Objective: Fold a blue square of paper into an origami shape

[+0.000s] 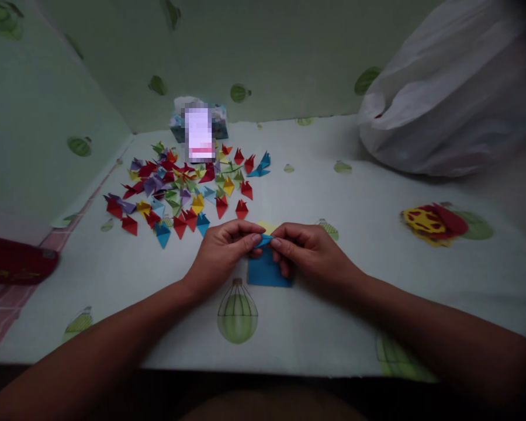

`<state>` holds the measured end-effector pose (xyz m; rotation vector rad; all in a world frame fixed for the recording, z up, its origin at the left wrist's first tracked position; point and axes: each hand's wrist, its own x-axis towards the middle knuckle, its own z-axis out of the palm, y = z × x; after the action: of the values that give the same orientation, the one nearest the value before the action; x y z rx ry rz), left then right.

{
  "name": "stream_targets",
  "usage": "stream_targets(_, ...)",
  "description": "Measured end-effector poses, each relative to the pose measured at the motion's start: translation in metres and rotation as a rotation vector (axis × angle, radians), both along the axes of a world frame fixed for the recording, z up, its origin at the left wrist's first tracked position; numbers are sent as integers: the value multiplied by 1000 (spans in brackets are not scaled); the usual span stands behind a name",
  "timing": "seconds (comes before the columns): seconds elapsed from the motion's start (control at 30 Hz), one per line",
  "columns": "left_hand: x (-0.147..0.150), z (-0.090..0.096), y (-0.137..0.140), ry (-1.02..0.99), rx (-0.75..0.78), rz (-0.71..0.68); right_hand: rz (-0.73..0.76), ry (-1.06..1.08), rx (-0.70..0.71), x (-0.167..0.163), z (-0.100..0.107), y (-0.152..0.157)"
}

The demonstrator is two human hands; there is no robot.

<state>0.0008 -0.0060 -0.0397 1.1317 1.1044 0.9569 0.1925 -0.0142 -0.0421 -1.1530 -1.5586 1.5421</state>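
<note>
A small folded piece of blue origami paper (266, 240) is pinched between my two hands over the table. My left hand (228, 247) grips its left end between thumb and fingers. At the right end, my right hand (309, 252) has thumb and forefinger closed on it. Beneath the hands lies a blue paper square (269, 270), partly covered by my right fingers. A bit of yellow paper (268, 227) shows just behind the hands. To the left spreads a pile of folded paper cranes (184, 190) in red, purple, yellow, green and blue.
A tissue box (221, 120) stands at the back, with a lit, blurred phone (200, 133) in front. A large white plastic bag (447, 99) fills the back right. Yellow and red cut-out pieces (432, 223) lie at right. A red object (17, 261) sits at the left edge.
</note>
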Motion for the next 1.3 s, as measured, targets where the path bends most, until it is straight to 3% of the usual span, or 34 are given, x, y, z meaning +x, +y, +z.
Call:
stream_targets(0.57,1,-1,-3,-28,-5,-42,-35,-55,30,-1,6,-4)
stream_targets(0.77,3,-2,-5,-73,2,-69,-93,-112,152,0,9,-6)
stream_targets(1.07,2,-2,-4,-41,26,-64,-24,112,-122,-1,0,0)
stream_targets(1.3,3,-3,-7,89,161,-49,-16,131,-195,-1,-4,1)
